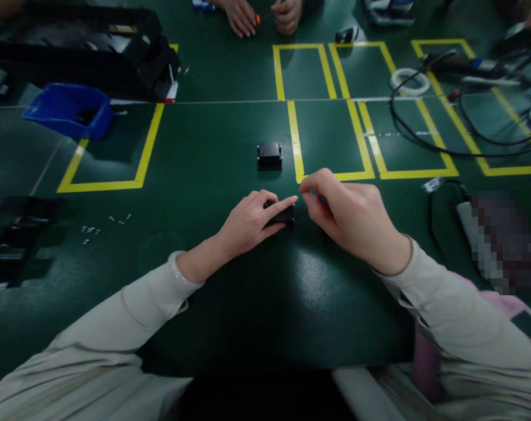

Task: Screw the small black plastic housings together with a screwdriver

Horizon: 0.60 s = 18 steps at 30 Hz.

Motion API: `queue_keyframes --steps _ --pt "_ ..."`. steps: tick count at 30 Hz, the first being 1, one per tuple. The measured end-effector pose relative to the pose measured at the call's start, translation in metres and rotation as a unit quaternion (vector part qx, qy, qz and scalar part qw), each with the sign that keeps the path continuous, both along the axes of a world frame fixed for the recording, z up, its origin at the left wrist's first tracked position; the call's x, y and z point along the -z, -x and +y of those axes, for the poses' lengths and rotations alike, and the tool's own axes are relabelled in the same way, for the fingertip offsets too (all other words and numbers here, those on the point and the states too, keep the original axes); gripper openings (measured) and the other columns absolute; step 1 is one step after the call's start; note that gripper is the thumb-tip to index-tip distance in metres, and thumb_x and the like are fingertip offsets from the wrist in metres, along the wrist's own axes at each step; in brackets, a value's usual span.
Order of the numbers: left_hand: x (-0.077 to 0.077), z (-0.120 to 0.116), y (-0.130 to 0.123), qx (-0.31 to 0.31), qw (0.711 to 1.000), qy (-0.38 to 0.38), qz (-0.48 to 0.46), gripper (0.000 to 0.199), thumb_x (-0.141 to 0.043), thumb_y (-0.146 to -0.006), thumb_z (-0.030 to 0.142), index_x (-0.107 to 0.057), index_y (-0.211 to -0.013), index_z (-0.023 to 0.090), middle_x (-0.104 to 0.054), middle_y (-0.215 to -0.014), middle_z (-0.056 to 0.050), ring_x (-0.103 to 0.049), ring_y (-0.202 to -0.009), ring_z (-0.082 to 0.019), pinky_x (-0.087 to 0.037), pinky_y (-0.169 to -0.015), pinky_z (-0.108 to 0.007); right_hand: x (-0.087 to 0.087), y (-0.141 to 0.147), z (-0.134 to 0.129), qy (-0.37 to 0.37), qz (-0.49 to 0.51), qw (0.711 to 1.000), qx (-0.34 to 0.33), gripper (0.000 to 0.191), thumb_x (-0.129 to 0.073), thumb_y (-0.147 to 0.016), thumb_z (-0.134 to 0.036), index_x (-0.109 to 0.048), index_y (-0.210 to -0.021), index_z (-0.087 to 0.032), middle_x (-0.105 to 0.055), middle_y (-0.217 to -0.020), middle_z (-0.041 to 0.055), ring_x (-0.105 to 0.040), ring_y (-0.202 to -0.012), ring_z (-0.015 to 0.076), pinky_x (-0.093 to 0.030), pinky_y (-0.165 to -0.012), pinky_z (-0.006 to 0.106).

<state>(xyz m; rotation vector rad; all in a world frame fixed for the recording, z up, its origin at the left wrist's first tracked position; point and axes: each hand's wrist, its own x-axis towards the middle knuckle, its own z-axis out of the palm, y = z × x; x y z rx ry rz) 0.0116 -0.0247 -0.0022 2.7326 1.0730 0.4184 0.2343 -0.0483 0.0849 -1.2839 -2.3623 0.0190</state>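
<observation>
My left hand [250, 219] presses a small black box [285, 214] against the green table, fingers along its top and front. Most of the box's left side is hidden under that hand. Just to the right, my right hand [347, 213] is closed in a pinch. From it a thin dark shaft, which looks like a screwdriver [301, 215], points at the box's right side; its handle is mostly hidden in the palm. A second black box [269, 155] with small silver screws at its sides sits upright beyond my hands.
Loose screws [90, 230] and black parts [17, 240] lie at left. A blue bin [70, 111] stands by a large black tray [129, 58]. Cables [423, 140] and a white ring [409, 82] are at right. Across the table, another person's hands [241, 16] hold an orange-tipped tool.
</observation>
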Motion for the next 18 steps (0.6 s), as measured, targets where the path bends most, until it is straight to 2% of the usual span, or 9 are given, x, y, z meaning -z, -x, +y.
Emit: queue_keyframes --steps 3,7,12,16,18 --pt "0.0002 0.0001 0.0004 -0.001 1.0 0.003 0.0 0.053 -0.054 -0.101 0.034 -0.042 -0.152 0.024 -0.056 -0.123 -0.013 -0.053 -0.107 -0.026 -0.05 -0.091 -0.041 -0.0001 -0.0004 -0.0002 0.001 0.008 1.0 -0.009 0.019 -0.045 -0.098 -0.022 -0.061 -0.102 -0.014 -0.057 -0.063 -0.0024 -0.05 -0.052 0.009 -0.025 -0.054 0.025" --pt "0.0006 -0.0002 0.0002 -0.001 1.0 0.01 0.001 0.053 -0.054 -0.101 0.033 -0.042 -0.152 0.025 -0.056 -0.124 -0.012 -0.053 -0.109 -0.026 -0.049 -0.093 -0.042 -0.0004 -0.0004 -0.0003 0.006 -0.008 1.0 0.002 0.025 -0.043 -0.1 -0.03 -0.062 -0.092 -0.015 -0.055 -0.06 -0.0018 -0.049 -0.052 0.0097 -0.024 -0.054 0.025" --pt "0.0004 -0.0004 -0.0005 0.001 1.0 0.004 -0.004 0.053 -0.055 -0.101 0.033 -0.042 -0.152 0.025 -0.056 -0.122 -0.011 -0.053 -0.108 -0.025 -0.05 -0.092 -0.041 0.0001 -0.0003 -0.0002 0.006 0.006 1.0 -0.01 0.021 -0.043 -0.097 -0.021 -0.062 -0.105 -0.015 -0.058 -0.063 -0.0019 -0.052 -0.055 0.01 -0.025 -0.054 0.025" --pt "0.0001 -0.0001 -0.0004 -0.001 1.0 0.007 0.002 0.053 -0.054 -0.101 0.033 -0.042 -0.152 0.025 -0.056 -0.124 -0.012 -0.053 -0.109 -0.026 -0.05 -0.092 -0.041 0.0006 -0.0009 -0.0002 -0.006 -0.008 1.0 -0.007 0.024 -0.044 -0.1 -0.03 -0.062 -0.093 -0.016 -0.058 -0.061 -0.0011 -0.051 -0.054 0.01 -0.025 -0.055 0.025" --pt "0.0003 0.0002 -0.0001 -0.001 1.0 0.007 0.005 0.053 -0.054 -0.102 0.034 -0.042 -0.152 0.025 -0.056 -0.124 -0.012 -0.053 -0.109 -0.026 -0.05 -0.092 -0.041 0.0008 -0.0009 -0.0001 -0.012 -0.011 1.0 -0.012 0.024 -0.043 -0.1 -0.028 -0.062 -0.092 -0.016 -0.058 -0.061 -0.0011 -0.051 -0.053 0.01 -0.025 -0.055 0.025"
